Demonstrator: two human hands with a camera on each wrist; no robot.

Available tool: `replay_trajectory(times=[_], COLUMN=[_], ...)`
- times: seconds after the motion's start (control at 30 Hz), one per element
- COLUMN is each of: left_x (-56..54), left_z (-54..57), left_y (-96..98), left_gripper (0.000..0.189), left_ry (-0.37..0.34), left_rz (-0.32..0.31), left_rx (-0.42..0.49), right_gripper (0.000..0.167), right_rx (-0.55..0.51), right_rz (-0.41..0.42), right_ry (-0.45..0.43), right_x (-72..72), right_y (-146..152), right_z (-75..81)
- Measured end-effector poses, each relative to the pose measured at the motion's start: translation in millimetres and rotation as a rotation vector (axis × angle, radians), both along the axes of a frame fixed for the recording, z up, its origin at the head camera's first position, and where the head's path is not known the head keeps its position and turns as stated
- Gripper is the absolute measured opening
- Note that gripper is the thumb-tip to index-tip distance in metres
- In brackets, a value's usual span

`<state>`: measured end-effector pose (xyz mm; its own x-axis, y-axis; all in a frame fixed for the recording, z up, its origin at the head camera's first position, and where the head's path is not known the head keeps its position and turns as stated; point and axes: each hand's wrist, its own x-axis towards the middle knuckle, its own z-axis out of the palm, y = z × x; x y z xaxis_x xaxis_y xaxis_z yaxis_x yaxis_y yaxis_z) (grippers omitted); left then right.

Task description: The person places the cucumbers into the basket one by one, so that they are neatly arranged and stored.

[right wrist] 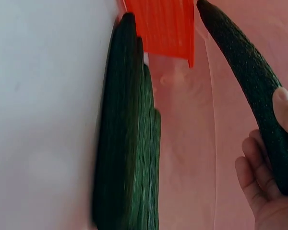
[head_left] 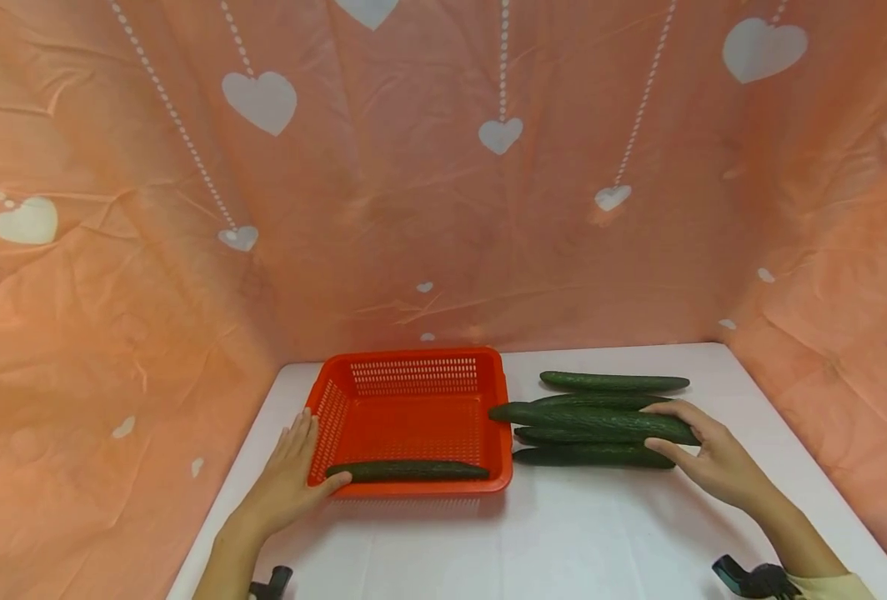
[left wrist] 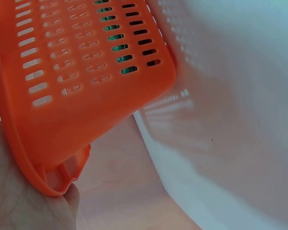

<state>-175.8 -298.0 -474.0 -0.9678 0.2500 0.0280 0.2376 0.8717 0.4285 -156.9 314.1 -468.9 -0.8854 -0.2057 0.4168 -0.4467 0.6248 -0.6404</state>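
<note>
A long dark green cucumber (head_left: 578, 418) is held near its right end by my right hand (head_left: 721, 462), thumb on the near side and fingers on the far side. In the right wrist view this cucumber (right wrist: 247, 67) is raised above the others, and its far tip is over the basket's right rim in the head view. My left hand (head_left: 282, 479) rests against the left front corner of the red plastic basket (head_left: 406, 490), fingers straight along its side and thumb over the front rim. One cucumber (head_left: 413, 471) lies inside the basket along its front wall.
Several more cucumbers (head_left: 593, 456) lie roughly parallel on the white table (head_left: 563, 542), right of the basket; one cucumber (head_left: 614, 382) sits farther back. A pink-orange cloth (head_left: 601, 275) with white hearts encloses the table at the back and sides.
</note>
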Motion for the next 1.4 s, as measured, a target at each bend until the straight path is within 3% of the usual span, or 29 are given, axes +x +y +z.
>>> replay_trajectory(times=[0.37,0.8,1.07,1.23,1.4], left_x=[-2.3,0.1,0.2,0.4,-0.8], left_z=[-4.2,-3.6,-2.4,-1.7,-4.1], left_y=[-1.3,0.1,0.6,0.5,-0.1], left_gripper=[0.116,0.114,0.116,0.117,0.117], left_ry=[0.027,0.045,0.02,0.014,0.016], left_rz=[-0.01,-0.014,-0.006,-0.003,-0.004], left_rx=[-0.018,-0.022,-0.01,-0.008,-0.01], right_gripper=[0.047,0.041,0.04,0.039,0.039], right_rx=[0.061,-0.055,-0.02,0.002,0.014], right_rz=[0.088,0.246,0.302,0.333,0.336], right_ry=[0.124,0.129,0.067,0.073,0.012], right_x=[-27.8,-55.9,-72.4,-82.3,-87.4], right_y=[-53,-126,-164,-186,-205], right_z=[-2.0,-0.7,7.0,5.7,4.6])
